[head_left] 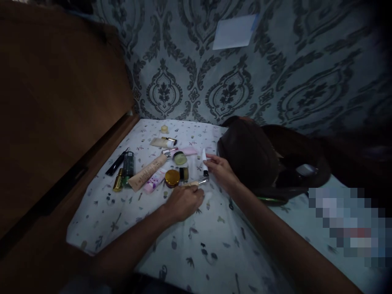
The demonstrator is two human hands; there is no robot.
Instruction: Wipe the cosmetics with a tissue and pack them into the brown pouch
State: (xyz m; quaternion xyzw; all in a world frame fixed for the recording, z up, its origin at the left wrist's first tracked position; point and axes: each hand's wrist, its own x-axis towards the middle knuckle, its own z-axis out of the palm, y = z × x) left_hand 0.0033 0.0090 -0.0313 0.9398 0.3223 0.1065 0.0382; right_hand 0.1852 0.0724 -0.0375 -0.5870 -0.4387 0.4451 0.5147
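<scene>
My right hand (222, 171) pinches a slim white tube (204, 157) with a black cap, held upright with the cap downward. Closed fingers show on my left hand (185, 203), which rests low over the sheet; what they hold is hidden. Right against its knuckles lies a small beige tube with a clear cap (202, 180). Just beyond are an amber round jar (172, 178), a small dark-lidded jar (183, 173) and a pale green jar (179, 158). Left of these lie a pink tube (155, 181) and a long beige tube (148, 171).
A dark green bottle (128, 167), a gold bottle (118, 180) and a black tube (116, 162) lie at the left. Farther back are a cream tube (161, 142) and a small yellow jar (164, 129). A dark brown bag (248, 153) stands at the right, wooden furniture (67, 81) at the left.
</scene>
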